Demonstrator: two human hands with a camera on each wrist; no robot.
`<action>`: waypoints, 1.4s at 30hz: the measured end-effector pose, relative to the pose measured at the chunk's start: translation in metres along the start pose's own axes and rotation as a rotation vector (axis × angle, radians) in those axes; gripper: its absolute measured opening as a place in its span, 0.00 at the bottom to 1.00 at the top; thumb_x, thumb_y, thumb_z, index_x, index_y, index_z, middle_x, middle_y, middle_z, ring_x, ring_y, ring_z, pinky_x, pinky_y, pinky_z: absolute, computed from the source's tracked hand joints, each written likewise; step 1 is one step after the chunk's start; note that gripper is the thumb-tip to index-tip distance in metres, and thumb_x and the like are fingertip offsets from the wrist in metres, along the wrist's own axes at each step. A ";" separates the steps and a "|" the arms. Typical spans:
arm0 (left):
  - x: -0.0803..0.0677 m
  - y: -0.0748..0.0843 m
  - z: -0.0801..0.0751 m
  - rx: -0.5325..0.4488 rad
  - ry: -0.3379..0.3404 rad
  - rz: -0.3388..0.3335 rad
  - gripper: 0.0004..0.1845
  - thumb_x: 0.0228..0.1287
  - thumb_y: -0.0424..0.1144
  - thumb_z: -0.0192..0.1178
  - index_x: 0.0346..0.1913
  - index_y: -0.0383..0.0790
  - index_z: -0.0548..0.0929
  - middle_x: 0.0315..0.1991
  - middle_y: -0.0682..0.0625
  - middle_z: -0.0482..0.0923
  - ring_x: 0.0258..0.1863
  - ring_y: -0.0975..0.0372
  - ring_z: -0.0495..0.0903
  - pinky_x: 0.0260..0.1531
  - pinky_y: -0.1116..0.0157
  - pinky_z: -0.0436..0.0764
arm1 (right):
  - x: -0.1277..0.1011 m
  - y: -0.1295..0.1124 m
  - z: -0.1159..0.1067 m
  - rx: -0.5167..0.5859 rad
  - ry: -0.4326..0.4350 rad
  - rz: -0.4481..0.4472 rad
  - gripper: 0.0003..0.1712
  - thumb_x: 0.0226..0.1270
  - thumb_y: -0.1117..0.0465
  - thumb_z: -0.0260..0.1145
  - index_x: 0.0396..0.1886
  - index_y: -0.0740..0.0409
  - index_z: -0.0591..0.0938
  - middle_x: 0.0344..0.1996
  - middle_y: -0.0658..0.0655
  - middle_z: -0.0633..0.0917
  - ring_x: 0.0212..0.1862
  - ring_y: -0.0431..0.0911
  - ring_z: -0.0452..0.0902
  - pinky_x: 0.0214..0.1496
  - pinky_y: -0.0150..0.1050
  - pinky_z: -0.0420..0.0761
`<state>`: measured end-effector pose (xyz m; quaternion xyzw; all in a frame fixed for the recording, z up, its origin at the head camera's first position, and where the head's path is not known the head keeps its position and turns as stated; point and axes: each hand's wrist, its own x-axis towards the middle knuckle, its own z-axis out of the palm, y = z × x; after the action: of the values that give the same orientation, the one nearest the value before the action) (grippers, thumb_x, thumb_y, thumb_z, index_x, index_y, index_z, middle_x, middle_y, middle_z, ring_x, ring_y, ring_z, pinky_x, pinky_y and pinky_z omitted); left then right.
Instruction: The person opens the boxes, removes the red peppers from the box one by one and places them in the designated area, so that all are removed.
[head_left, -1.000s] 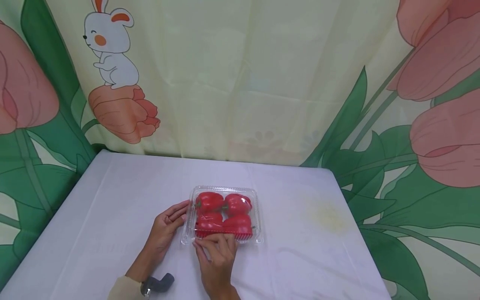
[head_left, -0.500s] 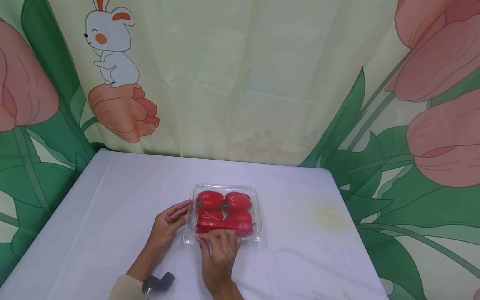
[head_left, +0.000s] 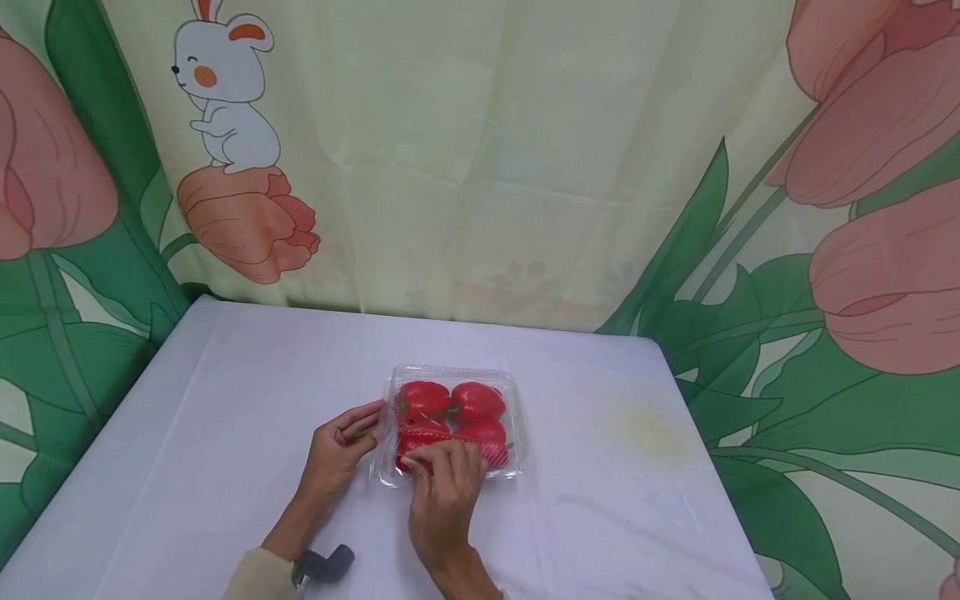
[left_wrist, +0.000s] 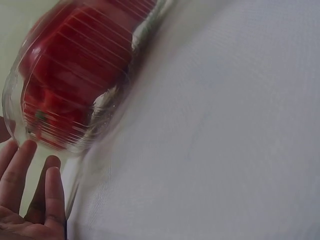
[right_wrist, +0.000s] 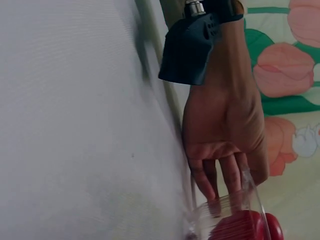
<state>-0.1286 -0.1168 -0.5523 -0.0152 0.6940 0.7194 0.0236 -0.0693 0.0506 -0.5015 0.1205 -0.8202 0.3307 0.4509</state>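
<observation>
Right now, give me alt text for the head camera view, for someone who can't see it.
Two hands work at a clear plastic clamshell box of red peppers on a white-covered table: the left hand touches its left side, the right hand curls over its near edge. Behind hangs a curtain printed with tulips and a rabbit.

Left hand (head_left: pixel 337 454) flat — right hand (head_left: pixel 444 492) curled

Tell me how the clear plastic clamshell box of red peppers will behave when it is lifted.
The clear plastic clamshell box looks thin-walled, so it would probably flex under a squeeze. Its four red peppers fill it, so it is likely bottom-heavy and unlikely to tip. The glossy ribbed plastic may slip; the left hand and right hand both touch it.
</observation>
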 end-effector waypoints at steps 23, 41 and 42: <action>-0.001 0.003 0.002 0.007 0.007 0.017 0.25 0.59 0.43 0.72 0.60 0.49 0.82 0.58 0.52 0.84 0.57 0.64 0.83 0.52 0.72 0.80 | 0.028 -0.002 -0.003 0.076 -0.021 0.099 0.11 0.55 0.61 0.78 0.37 0.53 0.85 0.38 0.47 0.83 0.44 0.38 0.76 0.51 0.36 0.75; -0.002 0.006 0.004 0.028 0.007 0.008 0.22 0.62 0.39 0.70 0.60 0.49 0.82 0.58 0.54 0.83 0.59 0.63 0.82 0.54 0.74 0.78 | 0.043 -0.001 -0.002 0.069 0.025 0.095 0.11 0.56 0.60 0.78 0.38 0.51 0.85 0.40 0.51 0.85 0.45 0.37 0.76 0.52 0.40 0.77; -0.002 0.006 0.005 0.031 0.007 0.007 0.22 0.62 0.39 0.70 0.60 0.50 0.82 0.58 0.55 0.84 0.59 0.63 0.82 0.54 0.74 0.78 | 0.044 0.000 -0.002 0.071 0.030 0.091 0.12 0.55 0.61 0.78 0.38 0.51 0.85 0.40 0.51 0.85 0.45 0.38 0.76 0.52 0.40 0.77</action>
<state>-0.1268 -0.1124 -0.5464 -0.0148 0.7054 0.7084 0.0190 -0.0927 0.0561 -0.4645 0.0941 -0.8059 0.3813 0.4430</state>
